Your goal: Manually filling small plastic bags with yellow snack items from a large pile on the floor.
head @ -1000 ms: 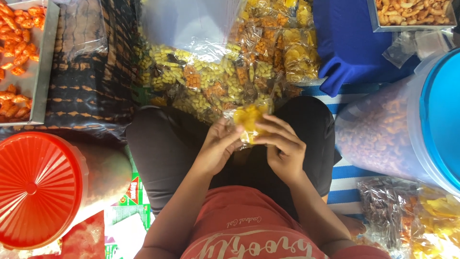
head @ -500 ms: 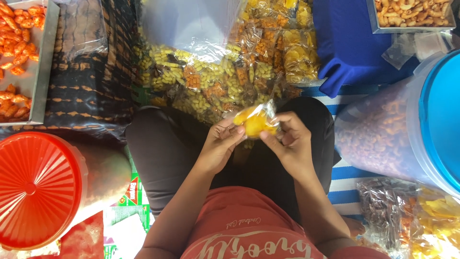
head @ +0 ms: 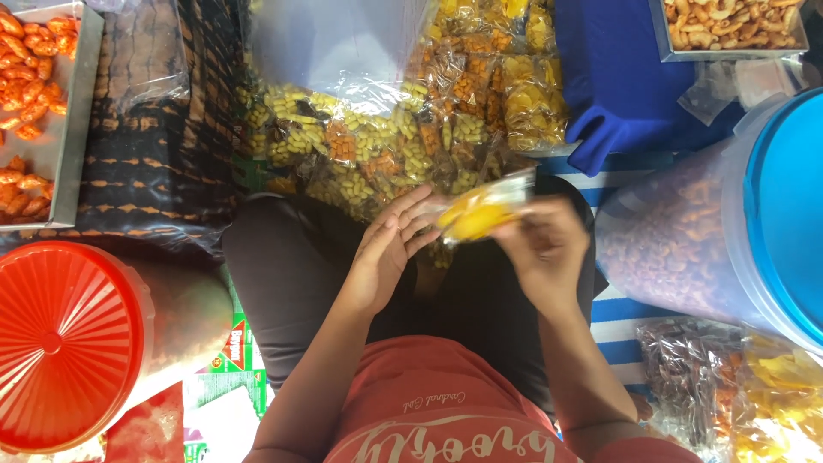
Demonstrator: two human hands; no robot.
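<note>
A small clear packet of yellow snacks (head: 480, 214) is held over my lap between both hands. My right hand (head: 544, 253) grips its right end, blurred by motion. My left hand (head: 390, 249) has its fingers stretched out, with the fingertips touching the packet's left end. Just beyond my hands lies a heap of several filled snack packets (head: 386, 137), yellow and orange.
A tub with a red lid (head: 64, 343) stands at the left, a large clear tub with a blue lid (head: 729, 223) at the right. Metal trays of orange snacks (head: 30, 94) and pale snacks (head: 733, 26) sit at the far corners. More bagged snacks (head: 737, 386) lie at the lower right.
The packet has swung from upright between my hands to lying sideways, and moved slightly right. My left hand's fingers have opened out; my right hand has shifted to the right.
</note>
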